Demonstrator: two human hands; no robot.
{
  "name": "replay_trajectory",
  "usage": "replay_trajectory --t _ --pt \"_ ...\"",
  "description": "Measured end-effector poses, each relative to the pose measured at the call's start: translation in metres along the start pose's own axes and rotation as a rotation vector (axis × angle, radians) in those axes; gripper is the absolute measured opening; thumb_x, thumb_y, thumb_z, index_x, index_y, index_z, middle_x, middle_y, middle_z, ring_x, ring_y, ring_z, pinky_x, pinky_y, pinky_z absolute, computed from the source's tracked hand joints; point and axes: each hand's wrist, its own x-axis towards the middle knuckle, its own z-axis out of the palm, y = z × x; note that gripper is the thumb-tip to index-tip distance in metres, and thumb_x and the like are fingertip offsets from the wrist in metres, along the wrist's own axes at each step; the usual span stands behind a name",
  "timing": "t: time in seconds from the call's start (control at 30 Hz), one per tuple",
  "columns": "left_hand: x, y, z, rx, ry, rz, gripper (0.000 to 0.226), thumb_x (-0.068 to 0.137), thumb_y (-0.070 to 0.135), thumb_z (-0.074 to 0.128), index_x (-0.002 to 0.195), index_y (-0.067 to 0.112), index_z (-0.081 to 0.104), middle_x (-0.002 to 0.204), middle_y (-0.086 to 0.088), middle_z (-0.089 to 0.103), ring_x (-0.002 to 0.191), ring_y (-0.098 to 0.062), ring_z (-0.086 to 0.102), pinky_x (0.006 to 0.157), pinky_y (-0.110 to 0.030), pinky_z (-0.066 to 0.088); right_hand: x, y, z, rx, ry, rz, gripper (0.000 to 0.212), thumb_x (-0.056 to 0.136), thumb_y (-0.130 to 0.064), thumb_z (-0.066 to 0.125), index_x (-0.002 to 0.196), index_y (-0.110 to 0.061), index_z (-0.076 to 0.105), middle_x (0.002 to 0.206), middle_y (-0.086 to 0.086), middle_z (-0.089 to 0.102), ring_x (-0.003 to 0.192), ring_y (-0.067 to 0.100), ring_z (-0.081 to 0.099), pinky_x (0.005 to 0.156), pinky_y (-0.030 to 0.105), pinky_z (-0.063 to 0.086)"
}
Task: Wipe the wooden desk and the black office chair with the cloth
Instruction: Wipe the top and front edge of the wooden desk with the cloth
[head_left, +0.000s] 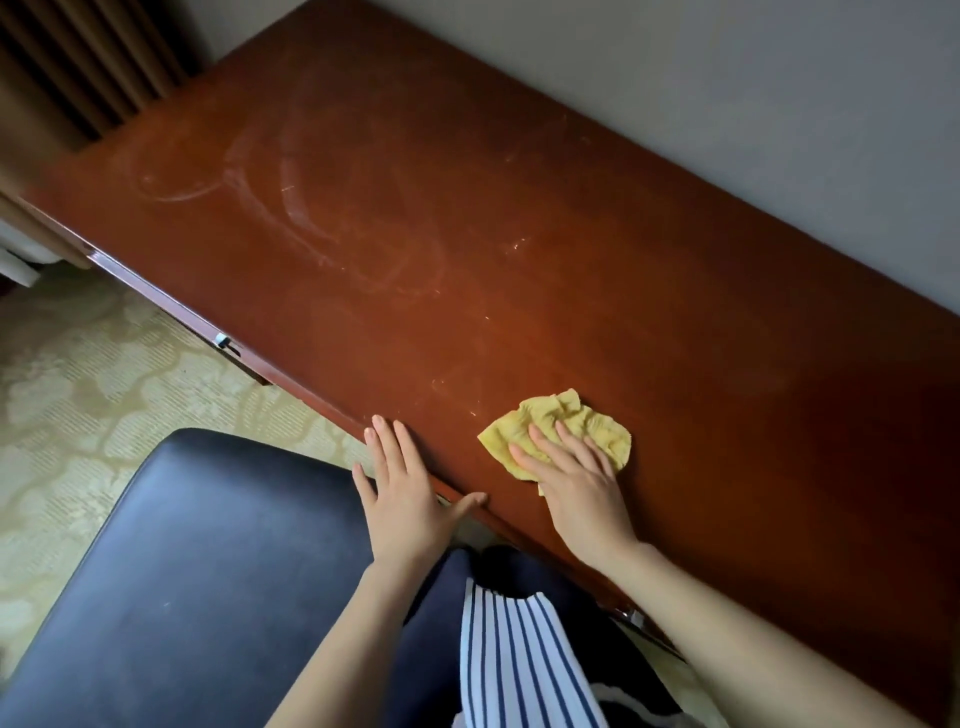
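The reddish wooden desk (519, 218) fills most of the view, with pale curved smear marks across its left half. A crumpled yellow cloth (571, 421) lies near the desk's front edge. My right hand (576, 483) presses flat on the cloth with straight fingers. My left hand (405, 488) rests flat on the desk's front edge, fingers straight, thumb spread along the edge. The black office chair (197, 571) stands at the lower left, its padded top below my left arm.
A grey wall (727, 78) runs behind the desk. Brown curtains (78, 57) hang at the top left. Patterned beige carpet (78, 395) lies left of the chair. A drawer front with a metal handle (224, 342) shows under the desk edge.
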Motion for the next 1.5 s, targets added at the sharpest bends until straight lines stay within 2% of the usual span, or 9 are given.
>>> replay_trajectory --t 0.2,0.27,0.5,0.63,0.8,0.97,1.27,1.4,1.5 --pt "0.003 0.000 0.000 0.085 -0.022 -0.010 0.128 0.068 0.079 0.054 0.149 0.002 -0.010 0.157 -0.016 -0.017 0.146 -0.029 -0.014 0.116 -0.050 0.000 -0.054 0.019 0.007 0.052 0.118 -0.035 0.062 0.078 0.002 0.072 0.130 -0.030 0.058 0.140 -0.006 0.051 0.134 0.022 0.041 0.108 0.043 0.030" --pt "0.003 0.002 0.000 0.090 -0.026 -0.017 0.128 0.069 0.077 0.055 0.148 0.002 -0.011 0.157 -0.016 -0.018 0.145 -0.029 -0.015 0.115 -0.051 0.000 -0.064 0.038 0.002 0.044 0.127 -0.035 0.063 0.077 0.005 0.072 0.129 -0.029 0.059 0.138 -0.005 0.053 0.133 0.023 0.044 0.106 0.044 0.034" --pt "0.003 0.006 -0.003 0.145 -0.044 -0.038 0.127 0.069 0.077 0.055 0.149 0.002 -0.009 0.157 -0.016 -0.016 0.146 -0.029 -0.011 0.116 -0.051 0.003 -0.069 0.120 -0.028 0.087 0.053 0.142 0.058 0.091 -0.002 0.057 0.138 -0.033 0.045 0.148 -0.009 0.039 0.143 0.018 0.024 0.111 0.048 0.031" --pt "-0.005 -0.001 -0.005 0.161 0.027 -0.009 0.114 0.075 0.075 0.049 0.151 0.005 0.001 0.159 -0.014 -0.007 0.147 -0.024 -0.005 0.116 -0.048 0.004 -0.038 0.145 -0.042 0.131 0.011 0.128 0.054 0.095 -0.001 0.049 0.139 -0.032 0.042 0.150 -0.008 0.035 0.144 0.017 0.018 0.117 0.042 0.023" --pt "-0.035 -0.007 0.001 0.079 0.032 0.009 0.103 0.081 0.066 0.051 0.151 0.007 0.004 0.160 -0.012 -0.001 0.147 -0.024 -0.003 0.117 -0.047 0.001 0.021 0.137 -0.051 0.079 -0.020 0.111 0.053 0.099 -0.005 0.041 0.143 -0.033 0.037 0.154 -0.005 0.028 0.146 0.023 0.010 0.118 0.041 0.016" --pt "-0.060 -0.010 0.006 0.080 0.021 -0.019 0.099 0.083 0.070 0.038 0.152 0.010 -0.003 0.160 -0.008 -0.006 0.147 -0.022 -0.007 0.116 -0.043 -0.006 0.082 0.091 -0.053 -0.037 -0.102 0.100 0.055 0.103 -0.012 0.030 0.148 -0.041 0.020 0.159 -0.007 0.009 0.147 0.027 -0.004 0.119 0.046 0.006" --pt "-0.076 -0.022 -0.001 0.076 -0.075 -0.108 0.092 0.090 0.063 0.039 0.151 0.011 -0.004 0.160 -0.008 -0.008 0.147 -0.020 -0.006 0.116 -0.043 -0.005 0.095 -0.025 -0.020 -0.138 -0.160 -0.226 0.057 0.103 -0.015 0.030 0.149 -0.043 0.011 0.160 -0.009 0.001 0.146 0.027 -0.007 0.118 0.046 -0.003" --pt "-0.066 -0.019 -0.011 0.049 -0.107 -0.103 0.088 0.093 0.054 0.045 0.151 0.010 -0.003 0.160 -0.009 -0.008 0.147 -0.022 -0.004 0.117 -0.044 -0.002 0.058 -0.027 -0.003 -0.140 -0.098 -0.449 0.067 0.098 -0.005 0.037 0.148 -0.043 0.015 0.159 -0.011 0.007 0.147 0.023 -0.003 0.115 0.041 -0.009" --pt "-0.051 -0.012 -0.015 0.030 -0.096 -0.079 0.089 0.094 0.052 0.045 0.151 0.008 -0.007 0.159 -0.011 -0.011 0.147 -0.021 -0.005 0.116 -0.044 -0.002 0.027 -0.009 0.001 -0.113 -0.081 -0.588 0.061 0.097 -0.006 0.041 0.147 -0.039 0.028 0.157 -0.009 0.020 0.147 0.023 0.007 0.116 0.038 -0.007"
